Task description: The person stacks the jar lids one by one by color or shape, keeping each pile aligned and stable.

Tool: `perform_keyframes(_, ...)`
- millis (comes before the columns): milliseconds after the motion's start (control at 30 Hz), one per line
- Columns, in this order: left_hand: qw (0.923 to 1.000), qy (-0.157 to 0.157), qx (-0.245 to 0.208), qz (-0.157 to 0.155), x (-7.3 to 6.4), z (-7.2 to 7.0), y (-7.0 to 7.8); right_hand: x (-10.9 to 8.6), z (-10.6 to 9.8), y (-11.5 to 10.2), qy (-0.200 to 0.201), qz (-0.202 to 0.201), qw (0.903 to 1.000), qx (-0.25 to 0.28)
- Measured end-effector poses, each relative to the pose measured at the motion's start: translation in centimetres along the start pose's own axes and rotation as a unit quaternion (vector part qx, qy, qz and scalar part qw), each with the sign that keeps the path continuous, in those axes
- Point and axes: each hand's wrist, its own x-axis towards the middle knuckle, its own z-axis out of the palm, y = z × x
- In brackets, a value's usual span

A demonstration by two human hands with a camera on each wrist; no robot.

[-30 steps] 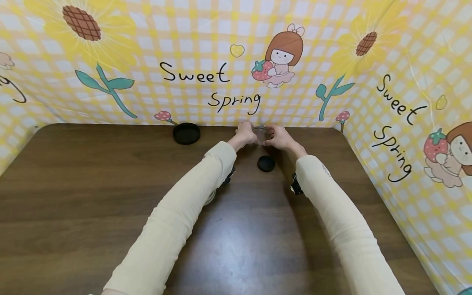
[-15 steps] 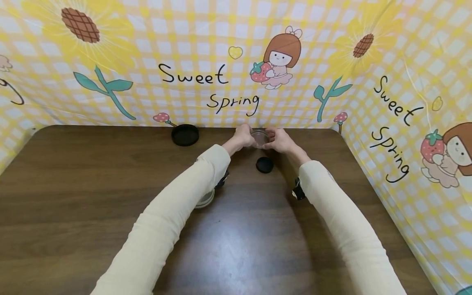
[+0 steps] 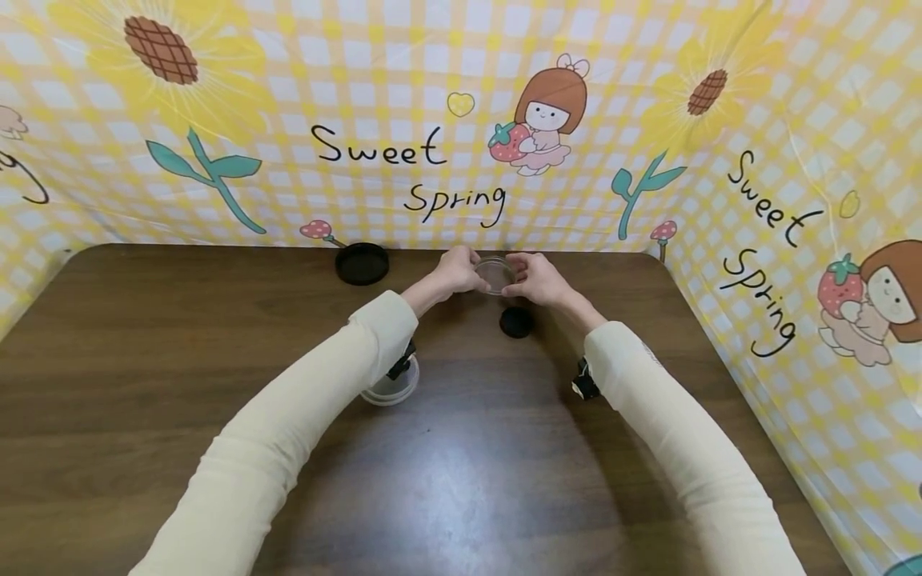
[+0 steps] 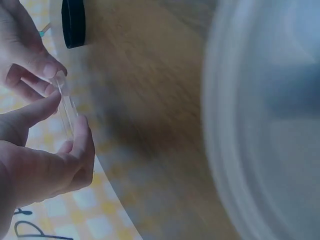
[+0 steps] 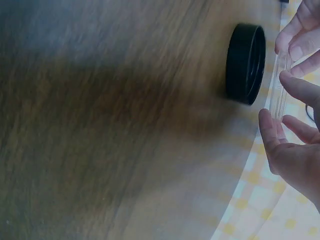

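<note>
Near the table's back edge, both hands hold a clear, shallow petri dish (image 3: 495, 275) between them. My left hand (image 3: 458, 270) pinches its left side between thumb and fingers. Opposite it, my right hand (image 3: 539, 280) grips the right side in the same way. In the left wrist view the petri dish (image 4: 67, 107) shows nearly edge-on, with fingertips at both ends. The right wrist view has the petri dish (image 5: 280, 87) edge-on too, just beyond a small black round cap (image 5: 246, 64). That small black cap (image 3: 516, 322) lies on the table in front of the right hand.
A larger black round cap (image 3: 362, 264) lies at the back, left of the hands. Below the left wrist is a larger clear round dish (image 3: 398, 392), partly covered by the sleeve. A yellow checked cloth (image 3: 389, 184) hangs behind the wooden table (image 3: 504, 448).
Both hands have shifted left and slightly nearer with the petri dish, and more of it shows between them. The left forearm has swung left, uncovering more of the larger clear dish.
</note>
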Motion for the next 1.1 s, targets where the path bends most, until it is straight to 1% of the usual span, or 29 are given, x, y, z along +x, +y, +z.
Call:
perform_keyframes(133, 0.9999, 0.007, -0.007, 0.011, -0.8, -0.6, -0.5, -0.2, 0.4, -0.7, 0.001, -0.005, 0.9999, 0.012)
perform_keyframes(233, 0.9997, 0.003, -0.011, 0.02, -1.4, -1.0, -0.7, -0.5, 0.7, -1.2, 0.002, -0.005, 0.9997, 0.023)
perform_keyframes(400, 0.9991, -0.003, -0.023, 0.035, -2.7, -2.0, -1.1, -1.0, 1.3, -2.3, 0.005, -0.016, 0.9994, 0.029)
perform_keyframes(633, 0.9994, -0.009, -0.03, 0.017, -4.8, -3.1, -2.4, -1.9, 2.7, -3.8, -0.012, -0.041, 0.9985, 0.034)
perform_keyframes(833, 0.9994, -0.001, -0.021, 0.027, -6.5, -3.9, -3.5, -2.5, 3.8, -5.3, -0.018, -0.065, 0.9973, 0.03)
perform_keyframes(967, 0.9994, 0.006, -0.015, 0.03, -7.9, -4.5, -4.2, -2.9, 4.5, -6.0, -0.025, -0.084, 0.9952, 0.044)
perform_keyframes(1100, 0.9992, 0.008, -0.01, 0.037, -9.2, -4.7, -4.9, -3.3, 5.2, -6.3, -0.036, -0.114, 0.9907, 0.065)
